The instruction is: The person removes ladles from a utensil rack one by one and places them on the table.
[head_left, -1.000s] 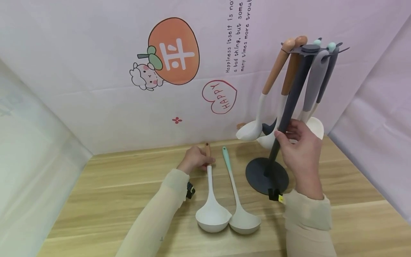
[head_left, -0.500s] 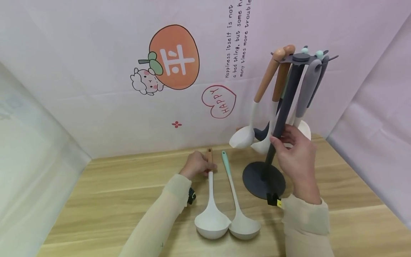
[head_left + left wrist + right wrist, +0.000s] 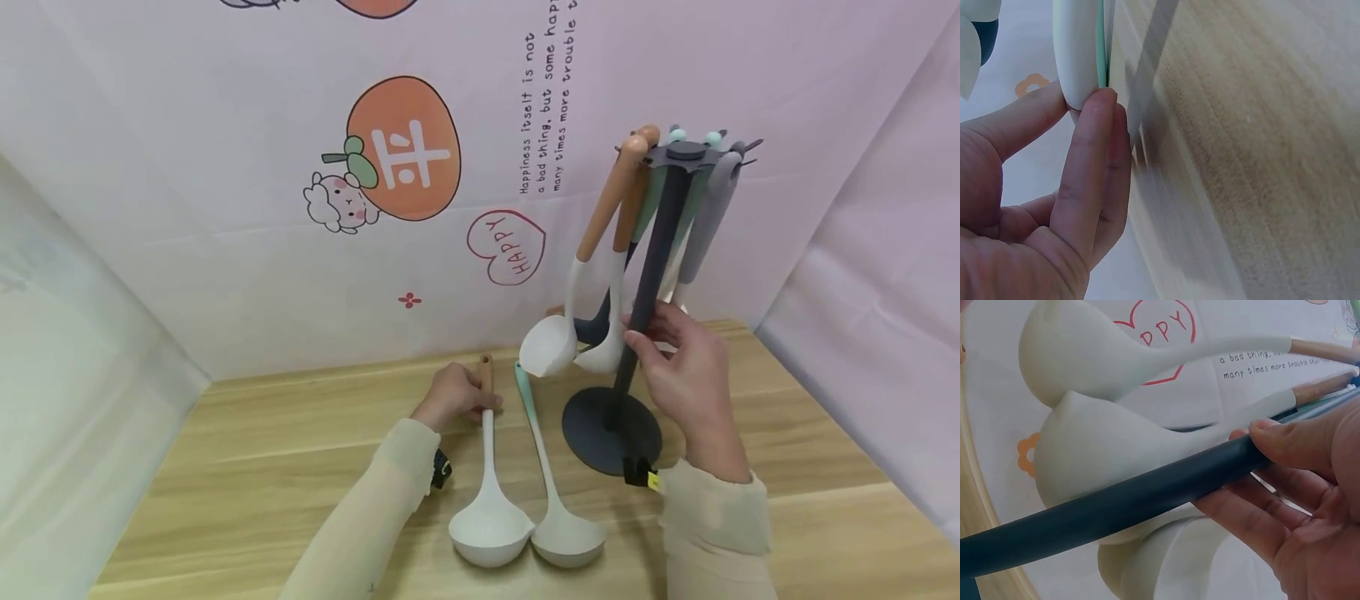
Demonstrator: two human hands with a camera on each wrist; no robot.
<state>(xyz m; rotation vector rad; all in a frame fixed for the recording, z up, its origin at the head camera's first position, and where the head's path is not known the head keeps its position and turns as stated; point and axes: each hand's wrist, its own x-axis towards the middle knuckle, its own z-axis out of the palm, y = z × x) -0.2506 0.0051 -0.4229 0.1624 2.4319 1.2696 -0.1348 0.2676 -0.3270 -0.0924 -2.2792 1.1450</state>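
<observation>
Two ladles lie side by side on the wooden table, their bowls toward me and touching in the head view. My left hand pinches the brown handle of the white ladle near the handle's far end. To its right is the ladle with a mint handle. My right hand grips the dark pole of the utensil stand, thumb on the near side. From the stand's top hang brown-handled white ladles and several other utensils with mint and grey handles. The right hand hides some of their lower ends.
The stand's round dark base is right of the mint-handled ladle. A printed pale cloth rises behind the table's back edge. More pale cloth stands on the right side.
The stand's top and its hanging utensils have shifted left, and the pole leans less to the right. My right hand stays on the pole, my left on the ladle's handle. The view has tilted upward.
</observation>
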